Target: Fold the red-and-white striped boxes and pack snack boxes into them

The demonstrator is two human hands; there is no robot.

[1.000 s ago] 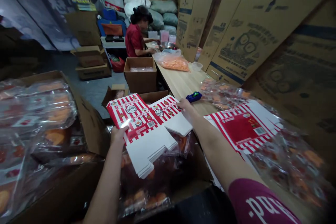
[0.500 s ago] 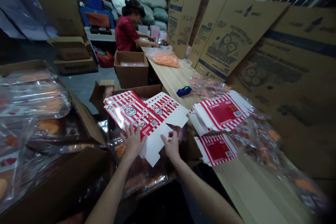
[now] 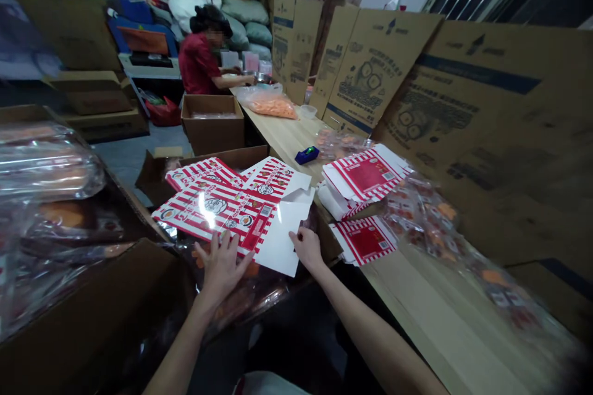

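Hands open, left hand [image 3: 222, 266] splayed on striped carton [image 3: 217, 213], right hand [image 3: 307, 249] at white flap [image 3: 280, 241]

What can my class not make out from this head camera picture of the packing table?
Head view:
Print on the striped card: too small to read, and glare covers part of it.
Whatever lies beneath the card: hidden by it and the left hand.
The plastic bag at lower right: blurred near the edge.
The seated person's hands: too small to show what they hold.
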